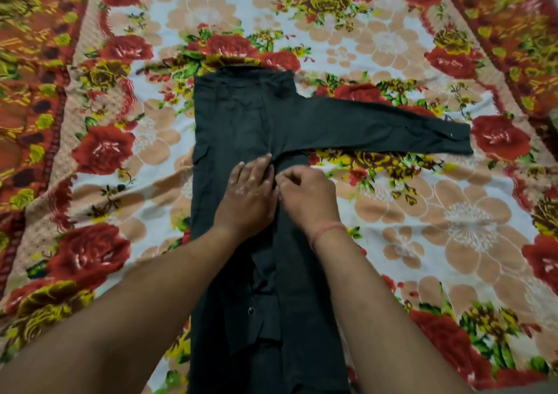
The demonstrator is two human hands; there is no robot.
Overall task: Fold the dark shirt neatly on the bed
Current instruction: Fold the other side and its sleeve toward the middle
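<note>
Under both hands (247, 194), the shirt (238, 115) fold seems pinched, grip unclear.

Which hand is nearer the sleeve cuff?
Right. The right hand sits on the shirt, nearer the cuff lying out to the right; the left hand lies beside it, farther away.

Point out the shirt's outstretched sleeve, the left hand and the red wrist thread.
outstretched sleeve (377, 127): head view, mid-length of the sleeve.
left hand (246, 195): head view, back of the hand, flat on the shirt.
red wrist thread (327, 231): head view, band across the right wrist.
</note>
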